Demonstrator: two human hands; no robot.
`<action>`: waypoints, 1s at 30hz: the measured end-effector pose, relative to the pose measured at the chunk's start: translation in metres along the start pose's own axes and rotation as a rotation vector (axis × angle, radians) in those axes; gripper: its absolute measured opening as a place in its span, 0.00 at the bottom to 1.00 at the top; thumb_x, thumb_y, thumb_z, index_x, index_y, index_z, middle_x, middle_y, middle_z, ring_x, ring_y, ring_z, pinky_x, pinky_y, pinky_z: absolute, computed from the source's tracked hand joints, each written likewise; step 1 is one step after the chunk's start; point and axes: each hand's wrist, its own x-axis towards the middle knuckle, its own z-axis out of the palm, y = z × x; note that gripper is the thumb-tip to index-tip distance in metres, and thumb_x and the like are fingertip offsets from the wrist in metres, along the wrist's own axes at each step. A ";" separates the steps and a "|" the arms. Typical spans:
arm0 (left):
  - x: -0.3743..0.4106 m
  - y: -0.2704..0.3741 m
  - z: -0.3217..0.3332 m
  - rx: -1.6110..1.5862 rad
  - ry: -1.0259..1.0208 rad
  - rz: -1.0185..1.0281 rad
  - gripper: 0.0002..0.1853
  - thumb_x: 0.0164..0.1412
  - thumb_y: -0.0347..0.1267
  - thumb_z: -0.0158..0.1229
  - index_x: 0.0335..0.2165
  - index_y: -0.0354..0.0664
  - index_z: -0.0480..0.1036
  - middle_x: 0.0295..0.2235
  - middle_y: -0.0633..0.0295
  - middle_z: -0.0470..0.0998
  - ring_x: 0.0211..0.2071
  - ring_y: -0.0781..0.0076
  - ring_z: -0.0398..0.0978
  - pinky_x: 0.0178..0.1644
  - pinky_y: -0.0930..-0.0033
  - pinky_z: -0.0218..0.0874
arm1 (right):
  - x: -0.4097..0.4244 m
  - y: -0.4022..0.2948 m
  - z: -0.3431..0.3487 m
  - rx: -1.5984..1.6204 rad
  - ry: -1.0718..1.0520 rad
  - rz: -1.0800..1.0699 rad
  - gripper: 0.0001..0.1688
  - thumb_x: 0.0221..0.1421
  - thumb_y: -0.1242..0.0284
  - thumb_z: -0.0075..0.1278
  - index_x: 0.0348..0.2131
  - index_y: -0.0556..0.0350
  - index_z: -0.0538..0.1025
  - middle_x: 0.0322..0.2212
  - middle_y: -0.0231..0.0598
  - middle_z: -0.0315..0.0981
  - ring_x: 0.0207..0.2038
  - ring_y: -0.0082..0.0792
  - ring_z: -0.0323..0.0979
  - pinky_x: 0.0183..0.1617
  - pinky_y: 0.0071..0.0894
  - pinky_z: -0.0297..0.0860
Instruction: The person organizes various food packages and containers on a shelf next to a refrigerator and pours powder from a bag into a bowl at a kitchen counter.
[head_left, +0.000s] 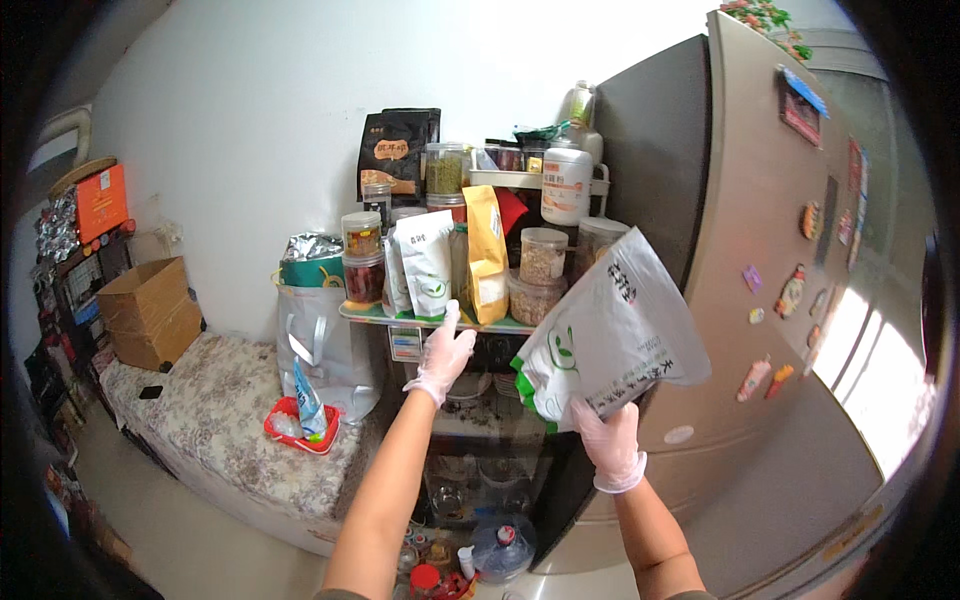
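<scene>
My right hand, in a thin clear glove, grips the lower edge of a large white and green pouch, tilted in front of the refrigerator. My gloved left hand is at the front edge of the glass shelf, with the fingers pointing up and nothing seen in it. Just above it stand a smaller white pouch with green leaf print and a yellow pouch. Clear jars of grain are stacked to their right, and lidded jars to their left.
The refrigerator with magnets rises at the right. Left of the shelf are a silver bag, a red basket on a floral-covered bed, and a cardboard box. A large water bottle stands below the shelf.
</scene>
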 end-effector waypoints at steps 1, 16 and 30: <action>0.013 0.006 0.010 -0.090 -0.049 -0.104 0.38 0.55 0.36 0.49 0.60 0.33 0.48 0.27 0.48 0.76 0.25 0.63 0.74 0.34 0.65 0.65 | 0.019 0.003 0.004 0.042 -0.008 -0.025 0.12 0.49 0.74 0.55 0.34 0.65 0.76 0.26 0.42 0.77 0.27 0.29 0.74 0.33 0.28 0.69; -0.018 0.009 0.002 0.469 0.197 0.165 0.18 0.52 0.36 0.56 0.42 0.42 0.68 0.33 0.48 0.75 0.32 0.46 0.74 0.33 0.53 0.65 | 0.185 0.026 0.214 -0.424 -0.185 0.188 0.08 0.50 0.76 0.48 0.29 0.60 0.78 0.28 0.53 0.76 0.35 0.48 0.77 0.37 0.44 0.73; 0.059 -0.012 0.006 0.618 0.188 0.146 0.13 0.49 0.37 0.61 0.24 0.41 0.67 0.22 0.49 0.74 0.28 0.43 0.72 0.31 0.49 0.61 | 0.163 0.009 0.110 -0.505 -0.345 -0.210 0.12 0.50 0.69 0.51 0.32 0.59 0.75 0.27 0.53 0.74 0.33 0.50 0.74 0.38 0.43 0.69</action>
